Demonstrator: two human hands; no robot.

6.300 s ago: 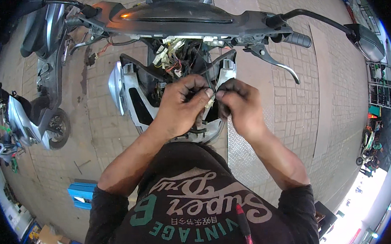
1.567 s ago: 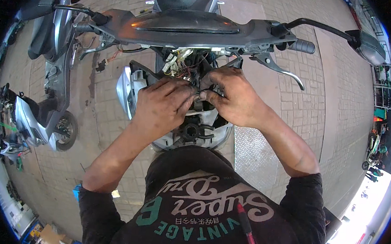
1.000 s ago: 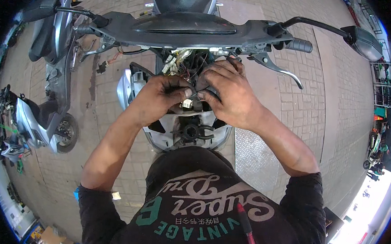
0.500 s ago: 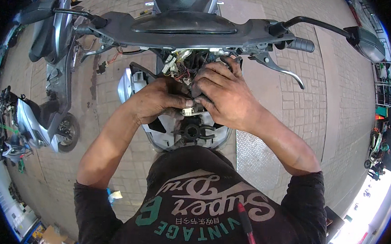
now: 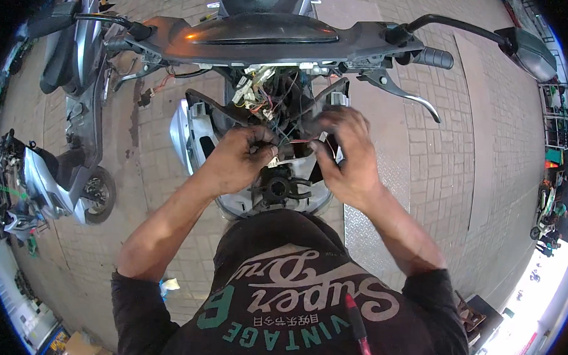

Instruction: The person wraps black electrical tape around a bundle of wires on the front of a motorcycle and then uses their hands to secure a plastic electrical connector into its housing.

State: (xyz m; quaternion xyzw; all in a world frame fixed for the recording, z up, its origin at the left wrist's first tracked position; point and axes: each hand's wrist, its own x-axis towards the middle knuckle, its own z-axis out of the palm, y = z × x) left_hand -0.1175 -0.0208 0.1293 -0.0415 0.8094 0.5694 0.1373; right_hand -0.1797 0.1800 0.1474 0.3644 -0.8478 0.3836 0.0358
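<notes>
Bunched wiring (image 5: 257,91) with pale connectors hangs below the scooter's handlebar cover (image 5: 260,42). My left hand (image 5: 241,158) has its thumb and curled fingers closed on wiring; a white connector (image 5: 272,162) shows right at the thumb tip. To the right is my right hand (image 5: 350,155), thumb apart from the fingers, which motion smears. Between that thumb and those fingers shows a small white plug (image 5: 323,137) on thin red wires; whether it is gripped, I cannot tell. Just below both hands sits the dark steering-stem part (image 5: 278,189).
Brake levers (image 5: 402,99) and mirrors (image 5: 529,52) stick out either side. Side panels (image 5: 186,136) of the scooter flank the opening. Another part-stripped scooter (image 5: 63,177) stands at left. A metal tread plate (image 5: 372,228) lies on the paving at right.
My right hand has moved right, away from my left hand, exposing red wires and a white plug between them. My left fingers have curled in. An orange glow now shows on the handlebar cover.
</notes>
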